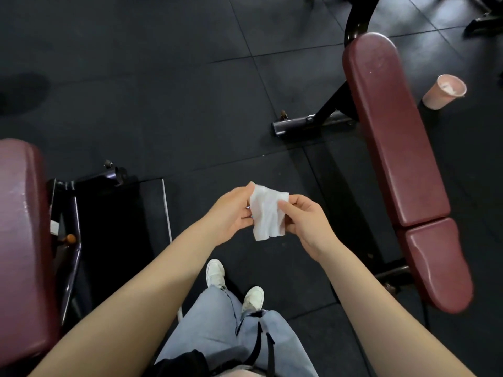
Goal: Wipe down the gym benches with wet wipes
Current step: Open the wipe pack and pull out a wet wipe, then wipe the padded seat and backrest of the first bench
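Wipe [268, 212], pinched between left hand [231, 210] and right hand [304, 217] in mid-air between two benches [392, 148], touches neither pad; wiping of these apparently remains to be done.

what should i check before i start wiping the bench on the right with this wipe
1. Wet wipe held by both hands, left hand and right hand: ok.
2. Wipe opened out flat: not ok, it is crumpled.
3. Right bench pad bare of items: ok.
4. Pink cup stands on the floor beside the bench, off the pad: ok.
5. Wipe is damp enough: cannot tell.
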Demonstrator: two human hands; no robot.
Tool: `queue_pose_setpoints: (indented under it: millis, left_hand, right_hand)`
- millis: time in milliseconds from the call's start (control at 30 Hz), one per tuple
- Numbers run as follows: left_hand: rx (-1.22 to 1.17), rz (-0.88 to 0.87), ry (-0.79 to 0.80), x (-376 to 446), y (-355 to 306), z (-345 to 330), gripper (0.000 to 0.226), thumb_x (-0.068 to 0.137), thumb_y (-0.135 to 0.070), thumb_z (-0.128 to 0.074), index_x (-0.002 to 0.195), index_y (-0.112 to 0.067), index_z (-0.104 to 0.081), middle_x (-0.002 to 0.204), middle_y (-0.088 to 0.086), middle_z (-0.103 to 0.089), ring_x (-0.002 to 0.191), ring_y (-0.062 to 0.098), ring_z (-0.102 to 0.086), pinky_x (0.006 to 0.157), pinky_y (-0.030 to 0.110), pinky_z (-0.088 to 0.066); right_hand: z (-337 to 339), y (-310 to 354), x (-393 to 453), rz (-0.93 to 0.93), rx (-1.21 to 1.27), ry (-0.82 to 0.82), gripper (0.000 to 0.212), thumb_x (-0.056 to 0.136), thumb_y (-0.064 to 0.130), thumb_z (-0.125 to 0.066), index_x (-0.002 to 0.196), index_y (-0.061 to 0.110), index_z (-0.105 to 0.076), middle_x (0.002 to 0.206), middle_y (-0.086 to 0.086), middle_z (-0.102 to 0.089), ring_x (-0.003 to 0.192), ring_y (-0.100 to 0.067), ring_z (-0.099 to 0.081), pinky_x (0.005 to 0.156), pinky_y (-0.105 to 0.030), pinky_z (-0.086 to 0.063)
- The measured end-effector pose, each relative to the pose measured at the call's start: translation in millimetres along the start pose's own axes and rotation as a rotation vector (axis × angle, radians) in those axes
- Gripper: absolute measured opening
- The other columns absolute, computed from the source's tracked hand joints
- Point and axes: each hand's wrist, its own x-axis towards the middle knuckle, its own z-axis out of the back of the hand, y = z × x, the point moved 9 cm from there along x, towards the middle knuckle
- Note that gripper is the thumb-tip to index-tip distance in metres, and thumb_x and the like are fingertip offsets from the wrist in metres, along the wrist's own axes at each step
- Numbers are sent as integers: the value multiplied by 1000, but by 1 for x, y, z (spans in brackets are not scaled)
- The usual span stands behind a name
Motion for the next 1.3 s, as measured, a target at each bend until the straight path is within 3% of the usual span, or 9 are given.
queue_pose_setpoints:
  millis: [167,267,433,567,800,900,1000,1167,1300]
  left_hand:
    - [67,-5,-50,-7,18,21,37,95,-14,-63,130,-15,-52,118,5,-68,98,16,-72,77,28,-58]
    - [152,-117,-177,-10,14,49,53,92,-15,-66,140,-25,-45,118,3,-64,103,14,-68,85,28,-58]
    - [339,-330,-259,-22,-10,84,29,91,-11,-62,116,-25,-65,109,-4,-69,100,12,-67,78,25,-56]
    - [574,-366,-388,-35,-23,126,30,86,-9,-64,113,-24,-69,108,-9,-68,98,8,-64,82,26,-56]
    - [963,-496,-584,-53,-65,199,12,90,-20,-68,101,-21,-71,93,-9,-52,87,8,-51,78,22,-45]
    - [886,-475,-626,-53,-78,242,8,89,-27,-70,95,-21,-70,104,-10,-51,97,4,-49,84,17,-39]
    - [677,-375,-572,-50,-83,282,12,91,-33,-67,89,-21,-65,97,-11,-61,89,4,-57,76,19,-43]
    - [471,-286,-635,-54,-82,342,8,93,-29,-64,91,-22,-61,89,-2,-67,85,16,-64,75,31,-53]
    - [360,-300,-760,-60,-91,389,8,94,-26,-61,95,-18,-60,82,-6,-61,75,10,-55,67,24,-46]
  right_hand:
    - [-8,-6,11,10,-143,-74,7,92,21,-64,93,14,-64,96,-6,-70,92,-21,-70,82,-45,-59]
    - [-24,-5,15,17,-157,-74,14,91,13,-63,102,18,-57,95,-6,-71,88,-21,-71,75,-38,-61]
    - [-76,8,27,141,-405,76,30,88,9,-56,95,38,-56,99,-6,-67,88,-24,-66,80,-48,-57]
    - [-128,14,37,188,-664,234,36,90,6,-57,118,28,-57,93,3,-60,76,-5,-55,62,-9,-46]
    - [-223,42,59,460,-1071,305,16,93,19,-55,98,23,-69,93,7,-53,79,-9,-53,67,-17,-41]
    - [-252,45,78,360,-930,323,10,89,18,-57,93,21,-66,99,10,-56,87,-7,-55,68,-15,-40]
    - [-280,39,97,157,-805,355,12,88,18,-53,94,19,-63,84,6,-59,71,-12,-53,61,-24,-39]
    - [-343,41,111,156,-787,365,11,92,20,-47,82,16,-50,71,3,-46,64,-12,-40,57,-27,-35]
    - [-403,31,124,51,-662,451,20,84,40,-57,93,22,-59,91,-5,-61,82,-16,-57,77,-41,-54]
